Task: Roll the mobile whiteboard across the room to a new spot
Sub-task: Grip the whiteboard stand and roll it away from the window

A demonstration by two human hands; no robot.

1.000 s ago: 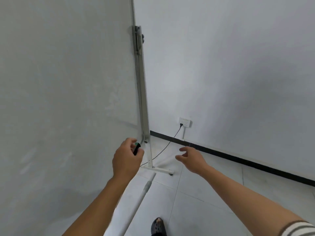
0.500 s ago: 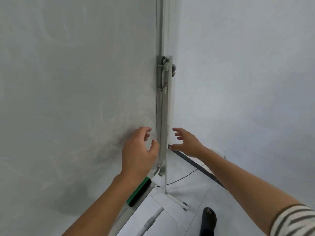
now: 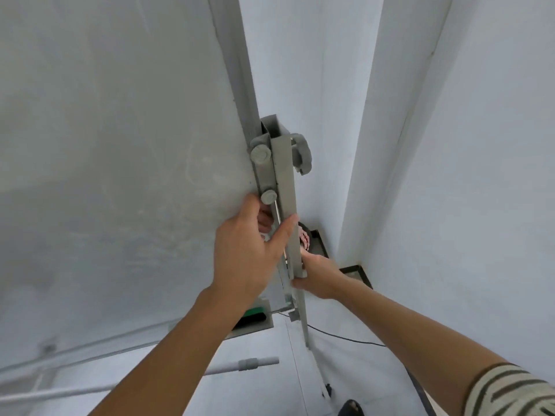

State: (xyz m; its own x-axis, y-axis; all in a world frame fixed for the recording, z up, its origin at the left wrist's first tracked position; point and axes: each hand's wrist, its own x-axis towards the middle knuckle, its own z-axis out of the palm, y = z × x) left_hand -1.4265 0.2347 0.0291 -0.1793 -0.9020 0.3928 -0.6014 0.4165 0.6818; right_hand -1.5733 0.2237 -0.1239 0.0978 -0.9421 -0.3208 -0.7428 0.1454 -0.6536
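Observation:
The mobile whiteboard fills the left half of the view, seen edge-on along its right side. Its grey metal side post carries round knobs and a clamp. My left hand is wrapped around the board's edge and the post, thumb across the post's front. Lower on the same post, my right hand grips from the right, its fingers curled behind it. At the board's bottom right, the marker tray holds a green and black eraser.
White walls meet in a corner just right of the post, with a black skirting strip. A black cable crosses the tiled floor. The stand's white foot bar lies low. My shoe shows at the bottom.
Both hands went from open beside the post to closed on it. Earlier the left hand was down at the tray by the eraser. The view has come much closer to the post.

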